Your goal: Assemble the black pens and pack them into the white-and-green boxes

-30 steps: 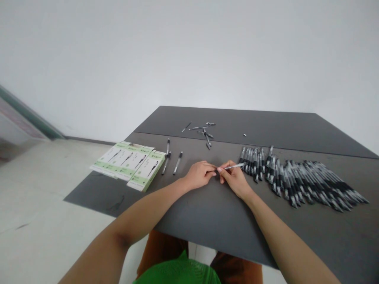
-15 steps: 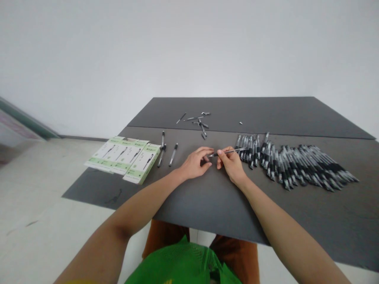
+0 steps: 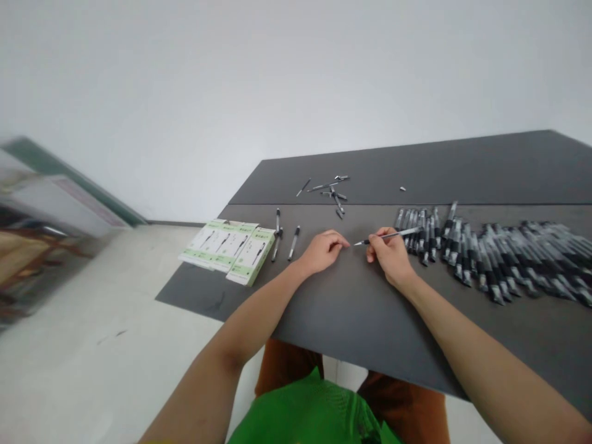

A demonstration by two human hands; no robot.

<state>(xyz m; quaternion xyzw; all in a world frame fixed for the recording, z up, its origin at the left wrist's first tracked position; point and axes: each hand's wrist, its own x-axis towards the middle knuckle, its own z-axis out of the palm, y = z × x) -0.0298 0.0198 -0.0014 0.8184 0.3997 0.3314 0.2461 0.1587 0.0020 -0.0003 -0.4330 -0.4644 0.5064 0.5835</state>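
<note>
My right hand (image 3: 387,254) grips a gel pen (image 3: 363,242) between thumb and fingers. The pen's pointed tip aims left and its clear barrel reaches back over the hand toward a row of pens. My left hand (image 3: 324,251) is beside the tip, a small gap away. Its thumb and fingers are curled together, and whatever they may hold is hidden. Left of that hand lie a single capped pen (image 3: 294,243) and another pen (image 3: 277,245) touching the green-and-white pen boxes (image 3: 252,256).
A large spread of pens (image 3: 509,259) covers the right side of the dark table (image 3: 351,308). Toward the back lie loose pen parts (image 3: 333,192), a thin refill (image 3: 304,187) and a small pale piece (image 3: 402,189). Blurred wooden furniture (image 3: 21,256) stands at far left.
My view has swung left, so the table's contents appear further right. The pen tip and my left hand have drawn apart, and the left fingers have closed together. The pen stays in my right hand.
</note>
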